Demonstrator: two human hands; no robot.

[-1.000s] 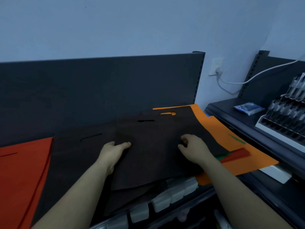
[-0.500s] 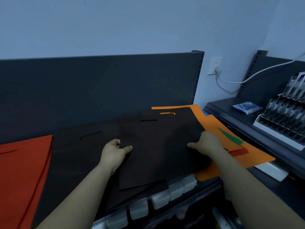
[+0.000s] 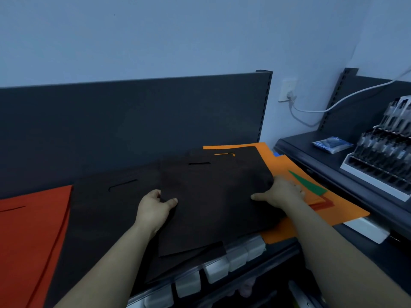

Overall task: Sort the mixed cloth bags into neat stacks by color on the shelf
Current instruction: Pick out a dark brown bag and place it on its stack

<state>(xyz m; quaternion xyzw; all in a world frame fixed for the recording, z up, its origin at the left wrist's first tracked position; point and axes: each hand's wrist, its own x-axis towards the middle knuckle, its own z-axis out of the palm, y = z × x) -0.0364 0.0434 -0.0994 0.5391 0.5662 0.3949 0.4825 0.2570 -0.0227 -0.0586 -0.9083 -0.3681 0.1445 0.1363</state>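
Two hands hold one dark brown bag by its side edges. It is flat and thin, shaped like a rectangle, and the cloth looks soft and a bit fuzzy. Its long way runs from the front of the shelf toward the dark back panel. The handle slot, a thin cut, is at the far end, so the top of the bag points away from the person and leans a little to the right. The left hand pinches the left edge, with the thumb on top and the fingers tucked under. The right hand grips the right edge, with the thumb flat on top of the cloth and the fingers curled down over the side. Both arms reach forward from the bottom. This bag lies on top of more dark brown bags in the middle of the shelf, and one of them shows its own slot. On the left is a red stack. On the right is an orange bag, partly under the brown one, with a green bag corner and a red strip peeking out. White tags line the front edge of the shelf.
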